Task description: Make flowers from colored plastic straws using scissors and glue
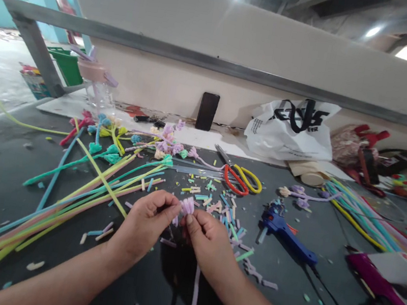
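At the middle of the dark table, a small lilac pipe-cleaner flower [188,204] is held between both hands. My left hand [149,220] pinches its left side with thumb and forefinger. My right hand [209,236] grips its base from the right, the fingers closed around it. Below my right hand hangs a lilac pipe-cleaner stem [196,288]; its join to the flower is hidden. Cut pipe-cleaner pieces [214,206] lie scattered just beyond the hands. Scissors [239,176] with one red and one yellow handle rest behind them.
A blue glue gun [288,238] with a black cord lies to the right. Long pipe cleaners [76,199] stretch across the left, near finished flowers [168,142]. A phone [207,112] leans on the back panel, between a clear bottle [98,97] and a white bag [287,135].
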The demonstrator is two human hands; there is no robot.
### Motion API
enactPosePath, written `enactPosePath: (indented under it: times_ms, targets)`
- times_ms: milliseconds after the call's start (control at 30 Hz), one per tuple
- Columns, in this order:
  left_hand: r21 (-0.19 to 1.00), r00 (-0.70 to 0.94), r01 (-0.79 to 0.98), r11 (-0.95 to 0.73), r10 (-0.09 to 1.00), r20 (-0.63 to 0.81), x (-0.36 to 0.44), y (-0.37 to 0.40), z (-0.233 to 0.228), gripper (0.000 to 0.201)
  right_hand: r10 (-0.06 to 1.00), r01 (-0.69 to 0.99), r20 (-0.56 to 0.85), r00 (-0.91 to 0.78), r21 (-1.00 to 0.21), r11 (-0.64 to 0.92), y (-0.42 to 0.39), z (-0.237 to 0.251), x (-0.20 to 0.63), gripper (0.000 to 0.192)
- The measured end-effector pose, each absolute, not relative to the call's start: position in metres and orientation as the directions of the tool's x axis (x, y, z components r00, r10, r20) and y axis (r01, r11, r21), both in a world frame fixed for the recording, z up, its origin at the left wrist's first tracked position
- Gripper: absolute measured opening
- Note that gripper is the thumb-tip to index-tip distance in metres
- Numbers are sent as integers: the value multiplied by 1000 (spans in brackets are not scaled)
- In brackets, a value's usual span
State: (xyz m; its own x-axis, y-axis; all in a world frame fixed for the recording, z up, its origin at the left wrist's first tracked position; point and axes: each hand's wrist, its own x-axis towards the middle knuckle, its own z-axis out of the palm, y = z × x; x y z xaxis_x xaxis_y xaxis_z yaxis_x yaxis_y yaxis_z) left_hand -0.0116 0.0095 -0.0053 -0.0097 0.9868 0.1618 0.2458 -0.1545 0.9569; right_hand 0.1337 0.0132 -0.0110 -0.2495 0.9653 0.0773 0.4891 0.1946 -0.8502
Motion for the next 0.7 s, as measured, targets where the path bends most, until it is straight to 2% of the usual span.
enactPosePath:
  times_ms: [367,700]
  targets:
    - [814,17,434,-386,907,421,-14,6,-4,15,968,479,76,-240,-858,186,11,-10,133,30]
    - [735,111,415,-536,832,543,-17,8,0,13,966,450,77,-247,-874,184,9,-9,132,30]
